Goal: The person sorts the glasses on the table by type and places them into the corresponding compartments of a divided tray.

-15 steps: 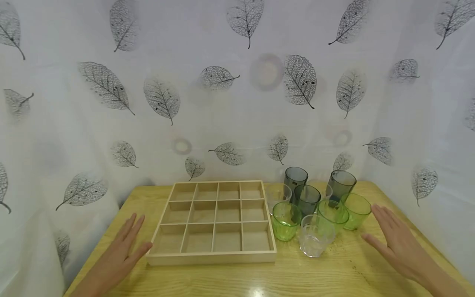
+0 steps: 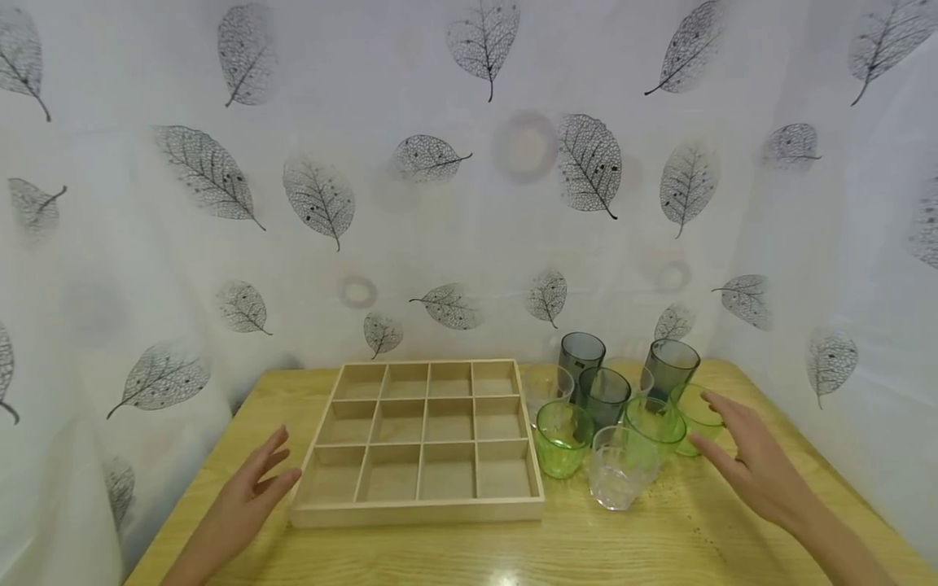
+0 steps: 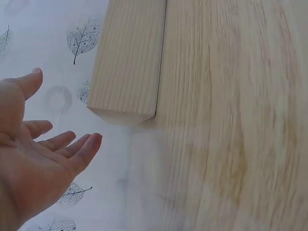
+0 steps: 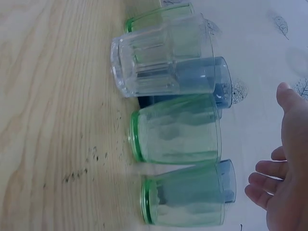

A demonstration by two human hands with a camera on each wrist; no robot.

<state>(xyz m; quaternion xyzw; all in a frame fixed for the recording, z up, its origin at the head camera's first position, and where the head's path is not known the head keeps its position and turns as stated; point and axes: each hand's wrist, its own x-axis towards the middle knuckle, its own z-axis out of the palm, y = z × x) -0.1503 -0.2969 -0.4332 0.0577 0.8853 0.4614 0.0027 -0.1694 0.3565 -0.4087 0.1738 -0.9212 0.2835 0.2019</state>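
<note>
A divided wooden tray (image 2: 418, 514) lies on the table, its compartments holding nothing. Beside its left front corner is my left hand (image 2: 238, 500), fingers loosely bent and holding nothing; the left wrist view shows the palm (image 3: 43, 175) near the tray's corner (image 3: 127, 62). To the right of the tray stands a cluster of drinking glasses. My right hand (image 2: 762, 468) hovers by the rightmost green glass (image 2: 690, 446), thumb and fingers spread around nothing, overlapping its rim in the head view. A middle green glass (image 4: 175, 130) and a clear ribbed glass (image 4: 149, 62) stand nearby.
A third green glass (image 2: 563, 452) stands against the tray's right side. Behind are dark grey glasses (image 2: 672, 370) and a clear glass (image 2: 545, 387). A white leaf-print curtain (image 2: 454, 220) encloses the wooden table (image 2: 410, 557) at back and sides.
My right hand has moved left, toward the rightmost green glass. The left hand's fingers have bent a little more. The tray and glasses stay in place.
</note>
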